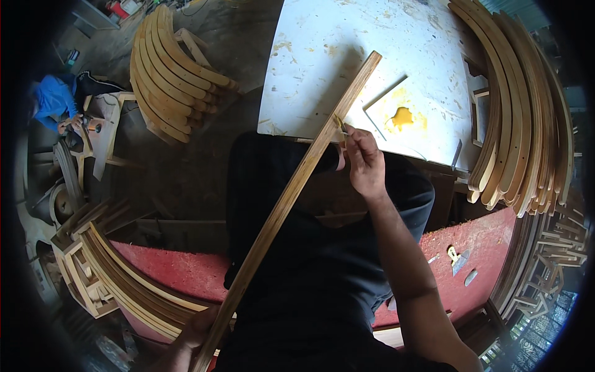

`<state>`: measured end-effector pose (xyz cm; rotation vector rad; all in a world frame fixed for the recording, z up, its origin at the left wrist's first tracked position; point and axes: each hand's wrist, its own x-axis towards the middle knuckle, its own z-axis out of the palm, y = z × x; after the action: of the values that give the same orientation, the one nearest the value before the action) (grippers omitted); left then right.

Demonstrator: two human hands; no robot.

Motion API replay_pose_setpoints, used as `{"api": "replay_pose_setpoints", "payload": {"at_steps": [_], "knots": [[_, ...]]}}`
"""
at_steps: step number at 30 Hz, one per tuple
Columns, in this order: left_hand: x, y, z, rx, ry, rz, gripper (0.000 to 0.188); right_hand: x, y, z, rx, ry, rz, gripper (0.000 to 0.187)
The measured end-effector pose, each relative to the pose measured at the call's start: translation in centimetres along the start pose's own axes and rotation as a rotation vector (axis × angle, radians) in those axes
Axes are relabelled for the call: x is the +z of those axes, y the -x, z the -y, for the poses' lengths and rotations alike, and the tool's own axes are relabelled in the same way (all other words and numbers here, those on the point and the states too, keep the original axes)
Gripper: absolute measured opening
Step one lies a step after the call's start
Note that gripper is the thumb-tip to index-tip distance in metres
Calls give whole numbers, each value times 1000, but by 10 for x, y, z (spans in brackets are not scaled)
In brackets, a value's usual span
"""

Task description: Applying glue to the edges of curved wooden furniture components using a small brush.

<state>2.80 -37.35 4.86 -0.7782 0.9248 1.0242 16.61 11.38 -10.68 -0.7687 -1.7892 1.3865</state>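
Note:
A long, narrow wooden strip (284, 208) slants from my lap up over the near edge of the white table. My left hand (197, 328) is closed round its lower end, partly hidden by the strip. Beside the strip's upper half, my right hand (365, 162) pinches a small thin tool (341, 126) with yellowish paste at its tip, which meets the strip's side. Most of that tool is hidden by my fingers. On the table, a pool of yellow paste (402, 116) lies on a pale square board (387, 130) to the right.
Curved wooden slats (524, 118) are stacked right of the white table (310, 68); another stack (167, 74) stands far left. More slats (124, 282) lie near left. A putty knife (458, 260) rests on the red surface (480, 239). A person in blue (54, 99) works far left.

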Motion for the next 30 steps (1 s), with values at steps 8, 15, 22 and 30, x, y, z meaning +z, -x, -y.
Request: {"api": "replay_pose_setpoints", "payload": {"at_steps": [8, 15, 22, 30], "knots": [[-34, -9, 9, 44, -49, 50, 38, 3, -9, 34, -87, 532, 107, 34], [-24, -14, 3, 57, -94, 156, 36, -2, 9, 52, -284, 823, 224, 44], [-43, -19, 10, 44, -82, 179, 37, -16, 16, 71, -239, 751, 305, 34], [-41, -19, 8, -27, -105, 49, 37, -16, -24, 49, -82, 529, 135, 24]]}}
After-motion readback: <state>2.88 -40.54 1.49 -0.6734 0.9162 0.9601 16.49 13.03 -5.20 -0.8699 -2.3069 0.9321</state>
